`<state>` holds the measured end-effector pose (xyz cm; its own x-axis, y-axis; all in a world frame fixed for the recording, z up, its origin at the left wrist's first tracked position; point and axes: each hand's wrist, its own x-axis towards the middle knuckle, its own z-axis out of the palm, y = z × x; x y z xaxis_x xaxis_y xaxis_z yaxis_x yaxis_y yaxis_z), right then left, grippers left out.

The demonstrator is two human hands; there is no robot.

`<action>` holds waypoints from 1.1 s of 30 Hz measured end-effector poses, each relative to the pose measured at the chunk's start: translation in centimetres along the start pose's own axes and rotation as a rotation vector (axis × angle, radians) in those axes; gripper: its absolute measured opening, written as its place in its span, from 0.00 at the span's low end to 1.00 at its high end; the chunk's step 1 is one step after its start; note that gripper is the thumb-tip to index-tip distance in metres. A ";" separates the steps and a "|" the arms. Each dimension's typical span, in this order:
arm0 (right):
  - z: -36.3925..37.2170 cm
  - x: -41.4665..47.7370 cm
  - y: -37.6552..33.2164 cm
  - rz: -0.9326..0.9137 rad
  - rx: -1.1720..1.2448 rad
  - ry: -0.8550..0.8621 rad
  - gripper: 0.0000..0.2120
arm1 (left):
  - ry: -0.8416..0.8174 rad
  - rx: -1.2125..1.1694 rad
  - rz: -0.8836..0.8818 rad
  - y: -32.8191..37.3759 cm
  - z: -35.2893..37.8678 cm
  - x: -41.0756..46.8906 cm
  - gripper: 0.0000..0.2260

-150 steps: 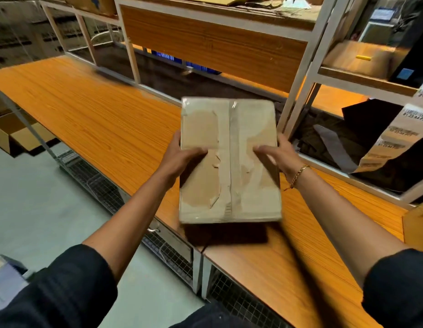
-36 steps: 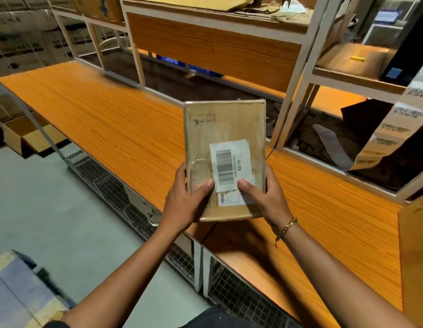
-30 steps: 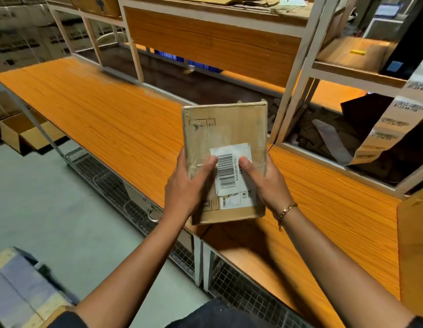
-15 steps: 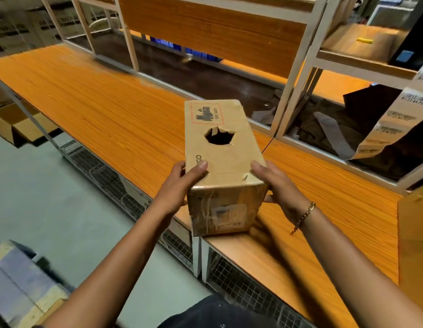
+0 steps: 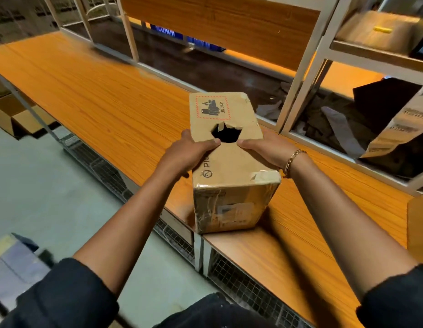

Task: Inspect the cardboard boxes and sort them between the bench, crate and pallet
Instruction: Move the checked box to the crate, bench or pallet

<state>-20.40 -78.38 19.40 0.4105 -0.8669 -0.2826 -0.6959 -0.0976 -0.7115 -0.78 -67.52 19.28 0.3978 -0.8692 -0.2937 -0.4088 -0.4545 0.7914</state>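
Cardboard box (image 5: 229,162), brown, oblong and taped at its ends, now shows a different face than a second ago: the side with the white barcode label has been turned away, and the face now uppermost carries a ragged, dark puncture hole (image 5: 226,133) below a red-bordered hazard mark (image 5: 211,107) reading UN 3481. Both hands are closed on the box, the left hand (image 5: 186,153) and the right hand (image 5: 265,150) gripping its sides with thumbs beside the hole. The box is over the near edge of the orange wood-grain bench (image 5: 99,110); whether it rests on the surface cannot be told. The turn has exposed damage, so this box probably belongs with the rejects.
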 end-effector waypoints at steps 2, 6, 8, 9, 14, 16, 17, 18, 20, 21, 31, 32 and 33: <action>0.3 0.3 -0.6 0.002 -0.086 0.037 0.32 | 0.034 0.044 0.005 0.1 0.4 0.4 0.33; 0.0 0.6 -1.1 0.035 -0.185 0.089 0.42 | -0.050 0.034 -0.057 0.8 -0.7 1.8 0.32; -0.5 1.1 -2.2 0.022 -0.223 0.079 0.33 | -0.007 0.133 -0.042 2.0 -1.1 2.5 0.36; -0.8 1.4 -2.8 0.017 -0.239 0.102 0.31 | 0.041 0.197 -0.025 2.5 -1.1 2.8 0.38; -0.7 1.9 -4.2 0.040 -0.332 0.128 0.28 | 0.183 0.325 0.034 2.9 0.8 4.4 0.36; -0.4 1.9 -4.3 0.050 -0.368 0.119 0.29 | 0.199 0.328 0.051 2.8 0.9 4.5 0.35; -0.3 1.9 -4.4 0.056 -0.362 0.132 0.31 | 0.206 0.324 0.055 2.8 0.9 4.4 0.35; -0.2 1.9 -4.5 0.069 -0.351 0.141 0.32 | 0.212 0.318 0.057 2.8 0.8 4.3 0.35; -0.2 1.6 -4.7 0.078 -0.346 0.162 0.32 | 0.218 0.302 0.068 2.9 0.7 3.9 0.35; -0.1 1.2 -4.6 0.067 -0.352 0.180 0.30 | 0.219 0.297 0.081 2.9 0.8 3.6 0.35; -0.4 -3.6 -1.3 0.003 -0.310 0.343 0.29 | 0.243 0.268 0.268 2.2 1.5 -0.8 0.29; -0.9 -3.9 -1.2 -0.022 -0.246 0.283 0.28 | 0.216 0.203 0.264 2.0 1.0 -0.6 0.29; -1.3 -4.3 -0.9 -0.042 -0.121 0.198 0.27 | 0.198 0.118 0.255 1.5 0.2 -0.2 0.28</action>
<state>-22.33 -75.18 22.15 0.3257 -0.9385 -0.1143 -0.7508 -0.1833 -0.6345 -1.63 -68.03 20.42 0.4173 -0.9084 0.0247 -0.6034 -0.2567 0.7550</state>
